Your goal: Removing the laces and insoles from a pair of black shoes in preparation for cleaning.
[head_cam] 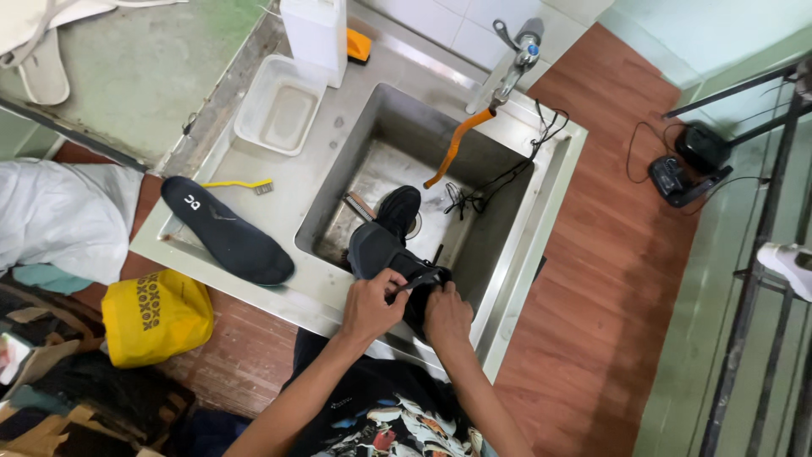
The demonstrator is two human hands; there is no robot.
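Steel counter with a deep sink set in it; tap at the back rim, orange hose hanging into the basin. Black shoe held over the sink's near edge, toe pointing into the basin. Left hand grip clamped on the shoe's upper; right hand grip closed on its opening, just beside the left. Black insole lies flat on the counter left of the sink. White tray behind it. Yellow brush between tray and insole. Black laces loose in the basin.
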